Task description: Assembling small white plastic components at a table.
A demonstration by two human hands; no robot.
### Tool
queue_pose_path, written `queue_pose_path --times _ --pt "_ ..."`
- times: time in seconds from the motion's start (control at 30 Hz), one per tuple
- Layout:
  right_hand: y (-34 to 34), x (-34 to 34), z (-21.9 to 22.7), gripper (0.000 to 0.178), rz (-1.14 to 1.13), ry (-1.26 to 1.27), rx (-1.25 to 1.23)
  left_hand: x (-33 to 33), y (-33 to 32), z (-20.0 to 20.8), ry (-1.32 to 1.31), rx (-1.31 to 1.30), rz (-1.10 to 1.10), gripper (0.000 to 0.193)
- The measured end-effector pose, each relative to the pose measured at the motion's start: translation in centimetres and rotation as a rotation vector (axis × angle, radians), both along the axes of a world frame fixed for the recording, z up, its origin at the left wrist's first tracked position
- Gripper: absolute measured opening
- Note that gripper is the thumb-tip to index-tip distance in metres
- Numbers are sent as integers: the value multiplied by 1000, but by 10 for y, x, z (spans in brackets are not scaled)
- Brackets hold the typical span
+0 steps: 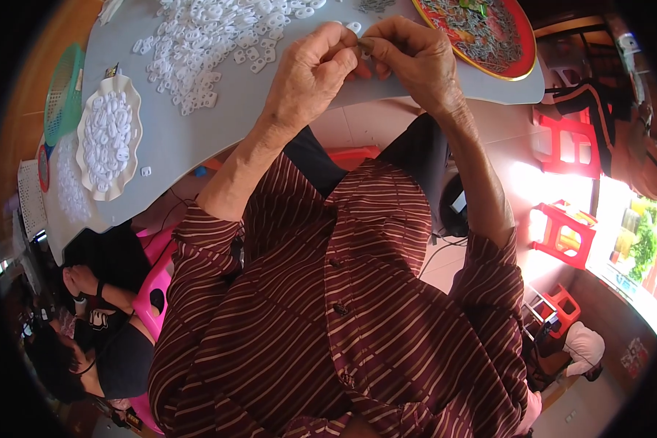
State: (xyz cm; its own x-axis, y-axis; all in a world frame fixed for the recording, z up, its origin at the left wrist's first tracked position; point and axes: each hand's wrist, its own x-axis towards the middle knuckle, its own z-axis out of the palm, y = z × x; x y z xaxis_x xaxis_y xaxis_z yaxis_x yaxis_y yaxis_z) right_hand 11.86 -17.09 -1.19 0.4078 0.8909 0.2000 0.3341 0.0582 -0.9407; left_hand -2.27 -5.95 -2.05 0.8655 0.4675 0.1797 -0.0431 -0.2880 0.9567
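My left hand (306, 77) and my right hand (420, 62) meet over the near edge of the grey table, fingertips pinched together. Whatever they hold between them is too small and too covered by the fingers to name. A small white plastic piece (353, 27) shows just beyond the fingertips; I cannot tell whether it is held or lies on the table. Left of my hands spreads a big heap of similar white plastic pieces (197, 36) with holes. To the right of my right hand is a red round tray (529, 62) with a gold rim, full of small grey metal parts (493, 47).
A scalloped cream dish (85, 164) of white pieces stands at the table's left, beside a green mesh basket (63, 95). Red plastic stools (566, 237) stand on the right. One person (128, 365) sits at lower left on a pink chair (150, 310); others are at the right.
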Motion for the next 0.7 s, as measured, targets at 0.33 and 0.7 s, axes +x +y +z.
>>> queue_pose_path --times 0.33,0.7 --pt "-4 -10 -5 14 -63 39 37 2 8 -6 -93 -30 -26 9" --pt "-4 -12 -8 13 -171 256 189 26 28 15 27 1103 68 23"
